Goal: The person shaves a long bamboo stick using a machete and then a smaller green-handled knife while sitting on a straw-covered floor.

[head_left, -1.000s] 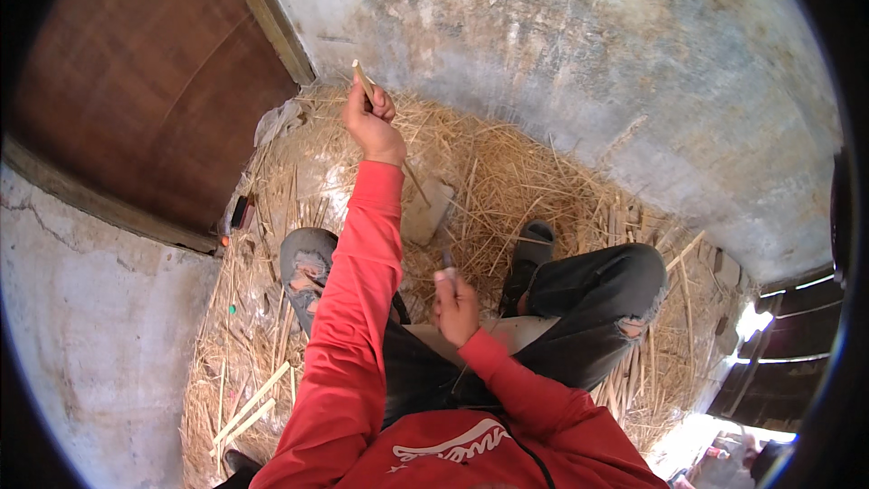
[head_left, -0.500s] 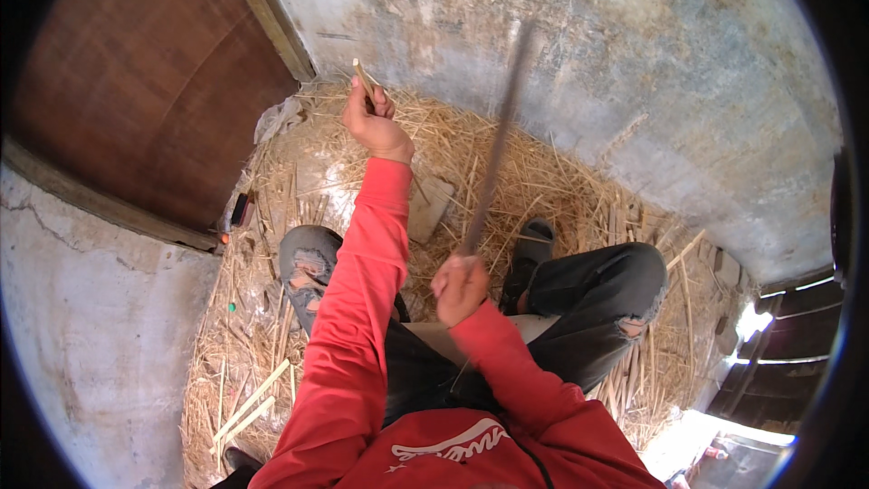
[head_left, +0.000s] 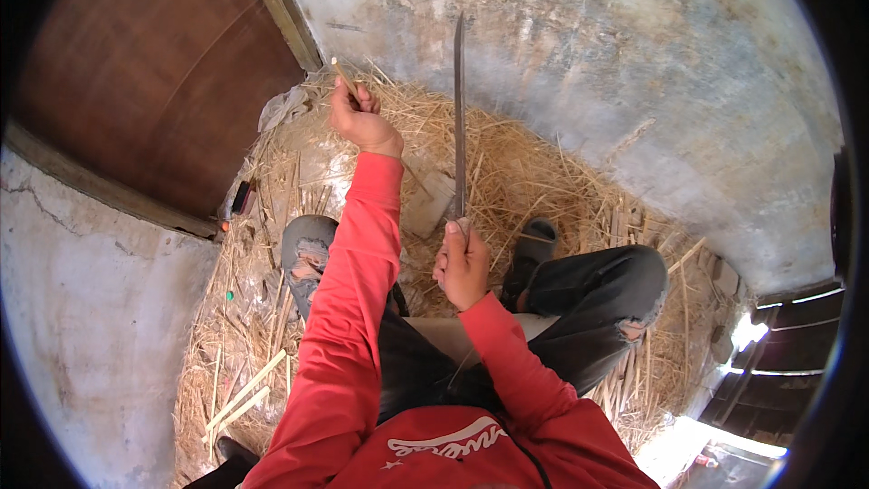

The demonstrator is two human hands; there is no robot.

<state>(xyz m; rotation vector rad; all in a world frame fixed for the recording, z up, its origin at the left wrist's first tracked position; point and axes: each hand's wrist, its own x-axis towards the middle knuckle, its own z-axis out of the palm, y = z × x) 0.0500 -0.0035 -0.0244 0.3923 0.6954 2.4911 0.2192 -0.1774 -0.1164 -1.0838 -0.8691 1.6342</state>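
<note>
My left hand [head_left: 367,125] is stretched out ahead, its fingers closed round a thin strip of pale split wood or bamboo [head_left: 343,75] that sticks up past the fingertips. Below the wrist, a thin length that may be the same strip slants down toward the straw. Closer to my body, my right hand [head_left: 464,264] grips the handle end of a long, narrow, dark blade [head_left: 460,118], like a machete. The blade points away from me, nearly upright in the view, and is apart from the strip. Most of the handle is hidden in my fist.
Straw and shavings [head_left: 534,172] cover the floor around my feet. A flat pale block [head_left: 428,204] lies between my legs. A stained wall [head_left: 634,54] rises ahead, and a brown door panel [head_left: 163,72] stands at left. Several pale strips [head_left: 244,398] lie at lower left.
The blade has swung left and is now more upright and sharper to see. My left hand with the strip has shifted slightly left.
</note>
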